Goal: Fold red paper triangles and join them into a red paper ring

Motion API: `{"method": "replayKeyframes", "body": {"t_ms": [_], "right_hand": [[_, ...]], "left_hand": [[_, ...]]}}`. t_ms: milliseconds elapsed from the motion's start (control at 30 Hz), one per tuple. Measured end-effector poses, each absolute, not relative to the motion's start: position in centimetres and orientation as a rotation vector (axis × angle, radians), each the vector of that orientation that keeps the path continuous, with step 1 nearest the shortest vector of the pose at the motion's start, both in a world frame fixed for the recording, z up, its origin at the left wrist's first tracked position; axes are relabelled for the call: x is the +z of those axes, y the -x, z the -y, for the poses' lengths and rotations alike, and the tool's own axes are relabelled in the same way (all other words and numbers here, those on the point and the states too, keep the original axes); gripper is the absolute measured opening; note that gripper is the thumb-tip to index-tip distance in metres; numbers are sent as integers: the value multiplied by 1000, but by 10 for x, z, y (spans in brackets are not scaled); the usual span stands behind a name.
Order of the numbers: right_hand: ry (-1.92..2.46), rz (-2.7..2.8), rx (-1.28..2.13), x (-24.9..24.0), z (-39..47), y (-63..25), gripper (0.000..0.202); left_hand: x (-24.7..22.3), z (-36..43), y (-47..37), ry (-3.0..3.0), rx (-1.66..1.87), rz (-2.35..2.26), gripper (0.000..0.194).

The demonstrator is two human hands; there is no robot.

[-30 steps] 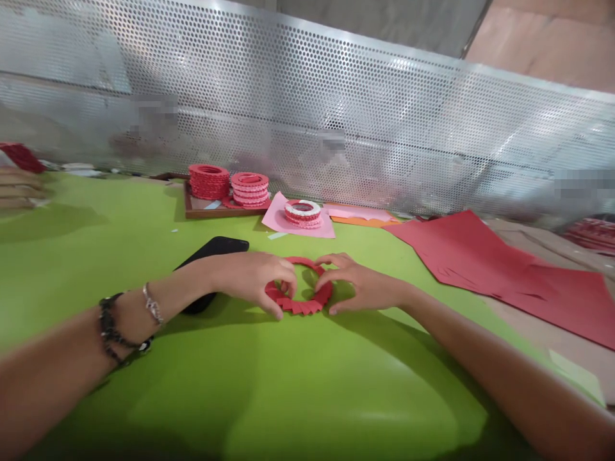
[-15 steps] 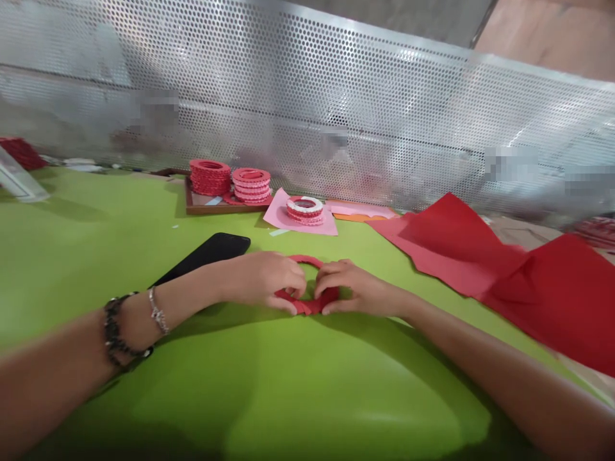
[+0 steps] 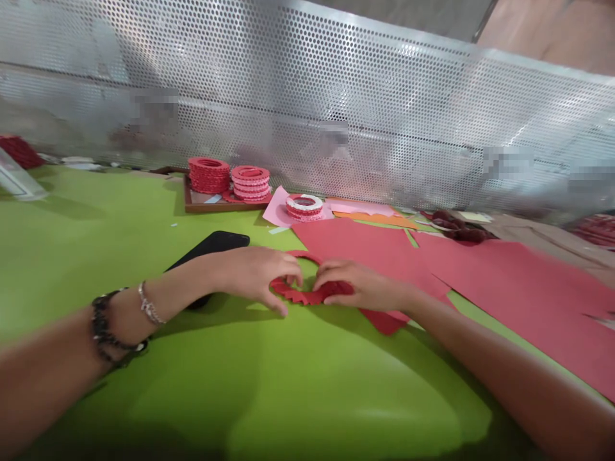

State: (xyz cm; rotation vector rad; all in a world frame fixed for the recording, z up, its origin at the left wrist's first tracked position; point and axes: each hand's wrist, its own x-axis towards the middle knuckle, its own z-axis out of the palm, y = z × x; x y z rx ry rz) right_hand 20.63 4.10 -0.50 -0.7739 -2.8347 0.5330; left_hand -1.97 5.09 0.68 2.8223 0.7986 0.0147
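Observation:
A red paper ring with a notched front edge lies on the green table between my hands. My right hand pinches its right side, thumb in front and fingers curled over the band. At the left side, my left hand has its fingers bent over the ring, while the thumb stands apart from it, low and off the band. Red paper sheets lie behind and beside my right hand, one corner reaching under the wrist. A black phone-like flat object lies partly beneath my left forearm.
A brown tray at the back holds stacked red rings and pink-and-red rings. Right of it, a white-topped ring stack sits on pink paper. A perforated metal panel borders the table's far side. Dark scissors-like handles lie back right.
The raised red sheets at the right have come down flat and spread left toward the ring. My left thumb has moved away from the ring's front edge. My right hand stays on the ring.

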Motion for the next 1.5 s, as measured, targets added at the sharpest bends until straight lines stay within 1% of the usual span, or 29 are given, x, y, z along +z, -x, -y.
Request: {"method": "replayKeyframes", "body": {"t_ms": [33, 67, 167, 233, 400, 667, 733, 833, 867, 900, 967, 1033, 1067, 1267, 1500], "right_hand": [[791, 2833, 538, -5, -42, -208, 16], [808, 2826, 553, -6, -43, -209, 18], [839, 2782, 634, -9, -46, -211, 19], [831, 2751, 652, -11, -46, -210, 17], [774, 2727, 620, -14, -45, -210, 12], [762, 2735, 602, -15, -47, -208, 13], [774, 2771, 573, -13, -46, -208, 14], [792, 2832, 487, -9, -44, -209, 22], [800, 2836, 458, -8, -44, -210, 25], [807, 2835, 439, -8, -44, -211, 27], [808, 2825, 448, -9, -44, -211, 28], [788, 2815, 505, -10, -45, -211, 23], [779, 2810, 531, -11, -45, -210, 20], [776, 2790, 575, -11, -44, -207, 16], [788, 2788, 591, -10, -43, -208, 17]], "left_hand": [[7, -52, 22, -2772, -6, -843, 37], [7, -54, 23, -2739, -16, -865, 36], [5, -58, 23, -2718, 14, -795, 20], [3, -59, 20, -2727, 41, -740, 15], [1, -60, 17, -2765, 78, -699, 14], [-1, -61, 17, -2751, 118, -667, 12], [1, -60, 18, -2730, 98, -670, 15], [5, -62, 23, -2709, 47, -729, 36], [6, -63, 25, -2710, 30, -758, 41], [7, -65, 27, -2716, 15, -779, 41], [7, -68, 29, -2723, -5, -777, 30], [6, -69, 29, -2712, -7, -735, 20], [5, -69, 28, -2703, -7, -714, 17], [4, -66, 25, -2687, 24, -685, 15], [8, -62, 25, -2702, 17, -720, 14]]}}
